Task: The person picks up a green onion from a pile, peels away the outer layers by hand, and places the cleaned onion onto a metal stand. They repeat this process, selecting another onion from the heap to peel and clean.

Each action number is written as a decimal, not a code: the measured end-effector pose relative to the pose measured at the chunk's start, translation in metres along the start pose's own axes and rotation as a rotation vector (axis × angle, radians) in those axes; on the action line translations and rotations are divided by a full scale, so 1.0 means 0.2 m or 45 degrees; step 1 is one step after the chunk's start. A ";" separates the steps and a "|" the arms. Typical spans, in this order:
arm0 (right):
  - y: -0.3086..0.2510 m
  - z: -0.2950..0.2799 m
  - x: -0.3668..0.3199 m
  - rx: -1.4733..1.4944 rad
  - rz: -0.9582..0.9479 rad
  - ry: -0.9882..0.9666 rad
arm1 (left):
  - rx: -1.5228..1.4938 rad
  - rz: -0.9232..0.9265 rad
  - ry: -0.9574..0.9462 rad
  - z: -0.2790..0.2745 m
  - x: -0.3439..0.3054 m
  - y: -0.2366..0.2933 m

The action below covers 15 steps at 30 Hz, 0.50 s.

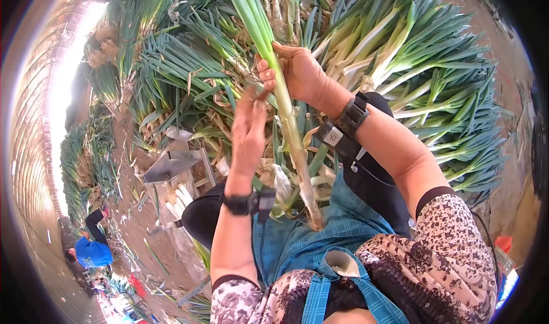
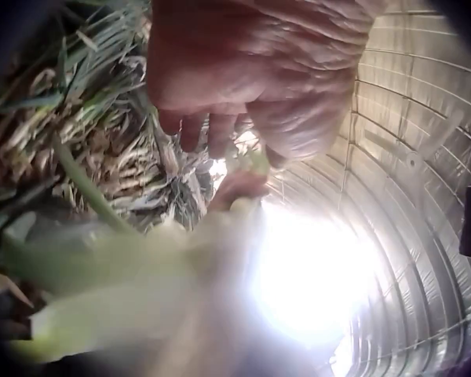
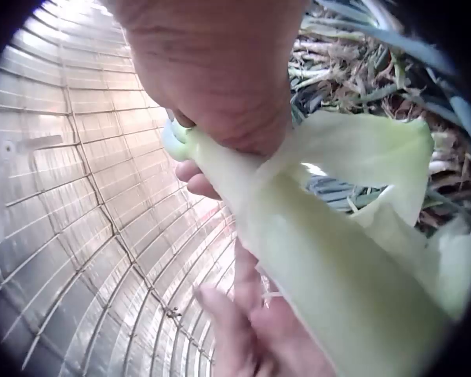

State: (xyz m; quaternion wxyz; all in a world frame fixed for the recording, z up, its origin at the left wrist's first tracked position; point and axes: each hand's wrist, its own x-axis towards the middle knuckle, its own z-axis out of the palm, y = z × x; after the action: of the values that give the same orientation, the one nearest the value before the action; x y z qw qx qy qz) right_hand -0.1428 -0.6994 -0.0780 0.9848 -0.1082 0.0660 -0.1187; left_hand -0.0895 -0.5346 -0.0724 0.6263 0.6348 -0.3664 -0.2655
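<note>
A long green onion point(image 1: 294, 135) slants across the head view, with green leaves at the top and its root end on the blue checked apron point(image 1: 286, 238). My right hand point(image 1: 300, 75) grips it where the white stalk turns green. Motion blurs my left hand point(image 1: 250, 129), which is beside the stalk with fingers extended. In the right wrist view, the fingers of that left hand point(image 3: 251, 334) are spread close under the stalk. A loose pale outer leaf point(image 3: 369, 149) hangs away from the onion there.
Peeled green onions point(image 1: 389, 66) lie heaped on the right. Uncleaned bundles point(image 1: 177, 66) and dry leaf scraps fill the ground ahead and left. A metal tray-like piece point(image 1: 171, 167) stands by the left knee. Farther left, a person in blue point(image 1: 91, 252) bends down.
</note>
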 end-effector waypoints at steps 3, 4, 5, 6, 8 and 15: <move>0.03 0.10 -0.05 0.050 0.046 -0.118 | -0.255 -0.187 -0.199 0.05 -0.02 -0.05; 0.03 0.12 -0.08 0.004 0.025 -0.165 | -0.300 -0.297 -0.344 0.06 -0.03 -0.07; 0.03 0.14 -0.11 -0.042 0.007 -0.207 | -0.315 -0.304 -0.358 0.07 -0.06 -0.10; 0.03 0.18 -0.14 -0.117 -0.012 -0.184 | -0.304 -0.348 -0.338 0.07 -0.08 -0.11; 0.02 0.17 -0.15 -0.123 -0.004 -0.251 | -0.151 -0.312 -0.371 0.05 -0.15 -0.10; -0.08 0.18 -0.15 -0.303 -0.200 -0.234 | 0.294 -0.262 -0.685 -0.14 -0.53 -0.51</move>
State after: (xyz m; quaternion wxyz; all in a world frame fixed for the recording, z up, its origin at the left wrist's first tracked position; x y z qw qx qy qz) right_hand -0.1703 -0.7007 -0.0358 0.9546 -0.2392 -0.0193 -0.1763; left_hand -0.1167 -0.4387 -0.1840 0.4003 0.6425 -0.4807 -0.4426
